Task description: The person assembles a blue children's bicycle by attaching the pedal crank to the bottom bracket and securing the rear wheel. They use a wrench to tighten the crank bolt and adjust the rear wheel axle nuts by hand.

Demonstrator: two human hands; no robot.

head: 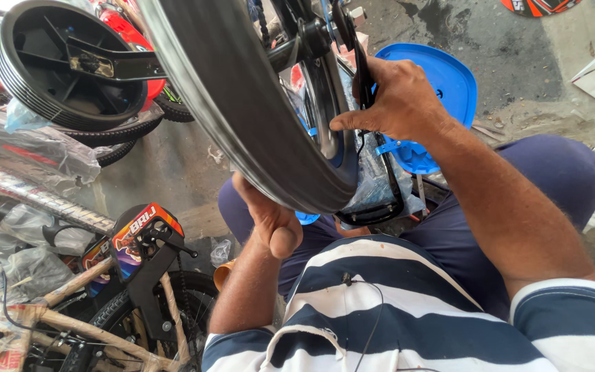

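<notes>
Striped across my chest, the blue and white shirt (408,324) fills the bottom of the view, and my knees in dark trousers (552,179) spread beneath the work. Straight above my lap hangs the big black tyre (242,103) of a small bicycle, and everything else I place by it. Its tread runs as a long curve from the upper left down to the lower right, so the wheel stands edge-on to me, tilted, with its lowest point just over my lap.

Beyond the tyre, toward the upper right, a blue plastic seat-shaped panel (456,83) lies on the concrete floor (504,48). To the upper left of the tyre is a black training wheel (63,62) on its bracket. Below and left of the tyre are other wrapped bicycles (29,207), one with a colourful front plate (136,238).

My right hand (397,100) is on the far right side of the tyre, closed around a thin black frame bar (365,83) close to the wheel, thumb pressed toward the rim. My left hand (270,220) sits under the tyre's lowest curve, fingers curled up against the tread from below, touching it, thumb tucked. Both hands are right at the wheel; the left is nearer its bottom edge, the right nearer its hub side, with the tyre passing between them.
</notes>
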